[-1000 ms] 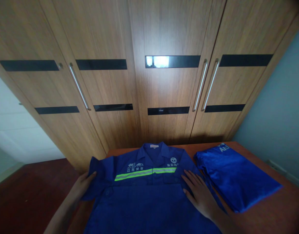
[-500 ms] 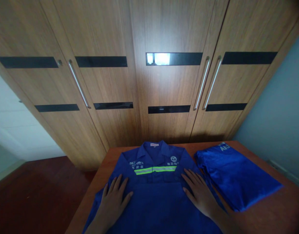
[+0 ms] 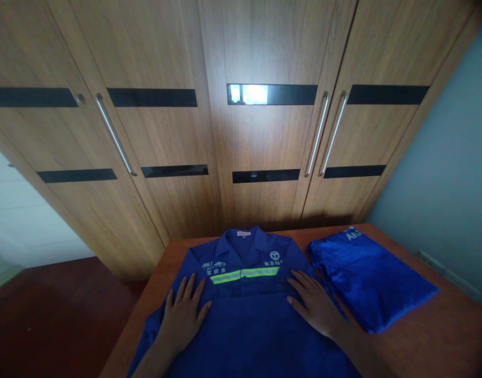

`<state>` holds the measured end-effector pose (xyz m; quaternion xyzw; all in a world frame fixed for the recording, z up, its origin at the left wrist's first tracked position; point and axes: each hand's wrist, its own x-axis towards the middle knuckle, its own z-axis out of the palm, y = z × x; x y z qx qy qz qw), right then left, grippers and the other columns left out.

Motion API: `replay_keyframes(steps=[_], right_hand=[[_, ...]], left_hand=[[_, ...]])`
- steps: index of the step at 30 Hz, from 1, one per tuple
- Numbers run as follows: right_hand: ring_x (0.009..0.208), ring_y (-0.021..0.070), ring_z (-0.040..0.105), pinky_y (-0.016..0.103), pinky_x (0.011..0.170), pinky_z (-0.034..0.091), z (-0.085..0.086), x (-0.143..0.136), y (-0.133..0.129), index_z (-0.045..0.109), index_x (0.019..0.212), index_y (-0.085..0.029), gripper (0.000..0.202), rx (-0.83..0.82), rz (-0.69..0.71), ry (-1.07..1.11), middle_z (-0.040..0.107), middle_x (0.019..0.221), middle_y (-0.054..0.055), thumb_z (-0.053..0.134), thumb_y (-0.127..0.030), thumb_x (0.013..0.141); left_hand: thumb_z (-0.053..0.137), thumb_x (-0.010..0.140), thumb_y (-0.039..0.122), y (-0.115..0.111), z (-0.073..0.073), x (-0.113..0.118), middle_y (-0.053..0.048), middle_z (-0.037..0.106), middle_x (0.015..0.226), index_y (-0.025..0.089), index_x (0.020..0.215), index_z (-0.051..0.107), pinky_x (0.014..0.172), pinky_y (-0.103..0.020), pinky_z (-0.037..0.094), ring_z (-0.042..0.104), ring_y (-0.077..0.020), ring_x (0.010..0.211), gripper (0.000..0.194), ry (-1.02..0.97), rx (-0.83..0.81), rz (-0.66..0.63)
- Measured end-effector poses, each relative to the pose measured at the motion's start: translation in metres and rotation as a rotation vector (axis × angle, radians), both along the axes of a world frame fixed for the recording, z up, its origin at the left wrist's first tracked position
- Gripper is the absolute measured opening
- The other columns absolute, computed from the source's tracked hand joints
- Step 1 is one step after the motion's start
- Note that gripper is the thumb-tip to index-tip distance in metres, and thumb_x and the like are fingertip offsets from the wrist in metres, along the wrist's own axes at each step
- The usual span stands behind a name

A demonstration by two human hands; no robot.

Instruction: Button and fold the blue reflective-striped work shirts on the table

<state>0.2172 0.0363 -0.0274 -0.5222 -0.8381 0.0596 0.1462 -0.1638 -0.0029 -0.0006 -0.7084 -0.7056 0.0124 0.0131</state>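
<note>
A blue work jacket [image 3: 244, 336] lies on the reddish-brown table, its collar toward the wardrobe. It has a yellow-green and silver reflective stripe and pale prints on both sides of the chest. A straight fabric edge crosses it just below the stripe, so the lower part looks folded up over the front. My left hand [image 3: 181, 315] rests flat on the jacket's left side, fingers spread. On the opposite side, my right hand [image 3: 313, 304] lies flat with its thumb apart. Neither hand grips the cloth. The jacket's near end runs out of view.
To the right on the table [image 3: 417, 336] is a folded shiny blue item [image 3: 374, 283] with pale lettering, close beside the jacket. A wooden wardrobe [image 3: 264, 205] with metal handles stands behind the table. A pale wall [image 3: 433, 173] is at the right, and dark red floor [image 3: 67, 315] at the left.
The view has shifted slightly, so the wardrobe and table appear a little further left. Both hands stay flat in nearly the same places on the jacket.
</note>
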Motion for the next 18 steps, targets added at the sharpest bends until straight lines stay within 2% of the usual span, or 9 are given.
replay_keyframes(steps=[2, 4, 8, 10, 13, 18], right_hand=[[0.123, 0.0237, 0.049, 0.041, 0.105, 0.037, 0.005, -0.003, 0.013, 0.062, 0.12, -0.022, 0.046, -0.016, -0.028, 0.041, 0.056, 0.131, 0.008, 0.032, -0.048, 0.095], [0.12, 0.0226, 0.051, 0.039, 0.105, 0.037, 0.007, -0.007, 0.028, 0.061, 0.12, -0.02, 0.045, 0.007, -0.055, 0.062, 0.057, 0.129, 0.01, 0.03, -0.041, 0.096], [0.136, 0.0282, 0.031, 0.047, 0.109, 0.029, -0.006, -0.015, 0.047, 0.047, 0.136, -0.019, 0.05, 0.066, -0.115, -0.014, 0.038, 0.147, 0.01, 0.034, -0.042, 0.094], [0.139, 0.03, 0.024, 0.051, 0.109, 0.025, -0.015, -0.016, 0.048, 0.044, 0.138, -0.021, 0.052, 0.051, -0.132, -0.065, 0.033, 0.15, 0.009, 0.034, -0.045, 0.094], [0.139, 0.0292, 0.023, 0.051, 0.11, 0.023, -0.024, -0.014, 0.043, 0.041, 0.14, -0.022, 0.052, 0.029, -0.114, -0.094, 0.032, 0.151, 0.008, 0.031, -0.045, 0.095], [0.135, 0.0294, 0.032, 0.048, 0.108, 0.027, -0.021, -0.007, 0.043, 0.047, 0.136, -0.022, 0.052, 0.034, -0.094, -0.054, 0.04, 0.146, 0.01, 0.035, -0.049, 0.093]], left_hand=[[0.036, 0.086, 0.06, 0.004, 0.007, 0.001, -0.011, 0.03, 0.152, 0.024, 0.14, 0.041, 0.11, -0.057, 0.018, 0.023, -0.0331, 0.14, 0.065, -0.029, -0.024, 0.006], [0.034, 0.087, 0.06, 0.009, 0.011, 0.002, -0.011, 0.031, 0.152, 0.025, 0.139, 0.043, 0.111, -0.056, 0.017, 0.024, -0.0325, 0.14, 0.064, -0.048, -0.006, -0.001], [0.034, 0.09, 0.055, 0.017, 0.007, 0.004, -0.008, 0.03, 0.153, 0.027, 0.14, 0.04, 0.112, -0.055, 0.016, 0.022, -0.0314, 0.141, 0.058, -0.029, 0.059, -0.033], [0.036, 0.09, 0.053, 0.017, 0.001, 0.005, -0.008, 0.03, 0.153, 0.027, 0.141, 0.039, 0.111, -0.056, 0.016, 0.022, -0.0322, 0.141, 0.058, -0.015, 0.065, -0.029], [0.036, 0.089, 0.053, 0.015, -0.002, 0.005, -0.008, 0.029, 0.153, 0.027, 0.142, 0.037, 0.111, -0.056, 0.016, 0.022, -0.0321, 0.141, 0.059, -0.008, 0.04, -0.014], [0.035, 0.087, 0.059, 0.018, 0.013, 0.005, -0.01, 0.033, 0.151, 0.024, 0.14, 0.041, 0.11, -0.053, 0.021, 0.028, -0.0313, 0.139, 0.063, -0.055, -0.039, 0.019]])
